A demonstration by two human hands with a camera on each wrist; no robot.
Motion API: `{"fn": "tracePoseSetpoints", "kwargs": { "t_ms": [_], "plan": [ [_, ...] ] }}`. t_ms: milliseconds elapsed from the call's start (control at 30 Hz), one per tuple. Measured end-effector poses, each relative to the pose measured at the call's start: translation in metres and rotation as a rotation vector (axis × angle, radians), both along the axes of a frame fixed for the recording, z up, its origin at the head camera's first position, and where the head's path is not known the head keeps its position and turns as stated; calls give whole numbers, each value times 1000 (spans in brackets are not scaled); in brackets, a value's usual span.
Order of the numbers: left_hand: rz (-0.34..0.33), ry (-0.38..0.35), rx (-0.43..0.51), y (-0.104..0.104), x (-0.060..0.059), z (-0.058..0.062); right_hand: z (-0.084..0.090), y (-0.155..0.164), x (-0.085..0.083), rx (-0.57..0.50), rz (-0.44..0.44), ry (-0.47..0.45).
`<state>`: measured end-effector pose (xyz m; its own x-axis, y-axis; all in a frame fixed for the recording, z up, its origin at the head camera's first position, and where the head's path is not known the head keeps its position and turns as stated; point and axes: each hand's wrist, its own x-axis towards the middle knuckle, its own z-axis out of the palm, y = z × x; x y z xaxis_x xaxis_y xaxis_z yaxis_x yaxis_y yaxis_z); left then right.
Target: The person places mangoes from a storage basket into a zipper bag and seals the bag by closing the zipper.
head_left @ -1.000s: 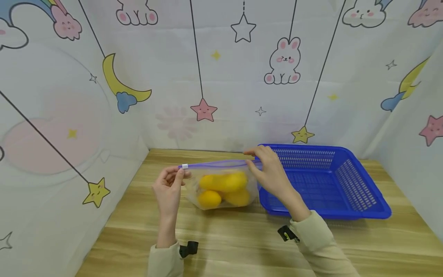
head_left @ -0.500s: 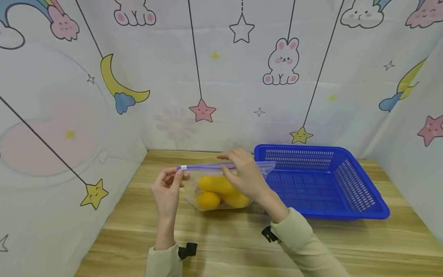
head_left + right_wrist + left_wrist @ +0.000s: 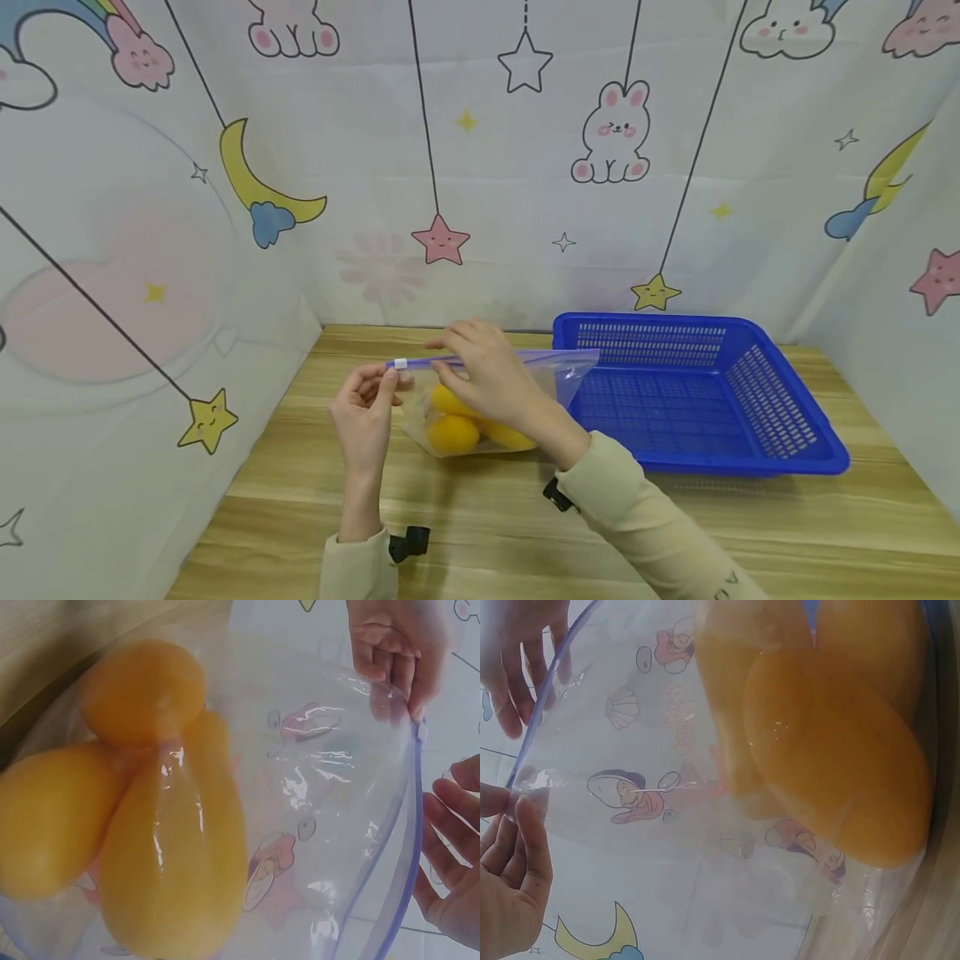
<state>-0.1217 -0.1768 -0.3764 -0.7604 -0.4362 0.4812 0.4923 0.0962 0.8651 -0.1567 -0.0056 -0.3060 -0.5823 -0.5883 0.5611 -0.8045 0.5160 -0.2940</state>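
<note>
A clear slider bag [image 3: 572, 369] with a purple zip strip [image 3: 411, 847] stands on the table, holding several yellow-orange, mango-like fruits [image 3: 172, 855]. Printed cartoon figures show on its film. With thumb and fingers, my left hand [image 3: 365, 410] pinches the bag's top left corner, right at the white slider [image 3: 401, 363]. My right hand [image 3: 491, 375] is over the zip strip, a little right of the slider, its fingers loosely spread. In the right wrist view those fingers [image 3: 450, 829] lie beside the strip without gripping it. From the head, this hand hides part of the fruits.
To the right of the bag stands a blue plastic basket [image 3: 795, 400] with slotted walls, its left side close to the bag. A white cloth backdrop [image 3: 510, 183] with cartoon prints rises behind and at both sides of the wooden table [image 3: 480, 533].
My right hand has slid left along the zip strip, from the bag's right end toward the slider, leaving that end in view. The left hand and the bag have stayed nearly still.
</note>
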Motion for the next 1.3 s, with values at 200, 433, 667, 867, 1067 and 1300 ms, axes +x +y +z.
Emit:
{"fn": "tracePoseSetpoints", "kwargs": {
  "t_ms": [200, 433, 667, 867, 1067, 1300],
  "plan": [
    [-16, 33, 11, 0, 0, 0, 1, -12, -2, 83, 0, -12],
    [14, 5, -11, 1, 0, 1, 2, -25, -4, 157, -3, -42],
    [31, 4, -26, 1, -1, 1, 0, -34, -6, 201, -4, -51],
    [25, 10, -22, 0, -1, 1, -2, -38, -6, 232, -10, -31],
    [15, 12, -16, 0, 0, 1, -3, -39, -6, 245, -23, 22],
    [6, 5, -10, 1, 0, 1, -3, -38, -7, 250, -43, 43]
  ]
}}
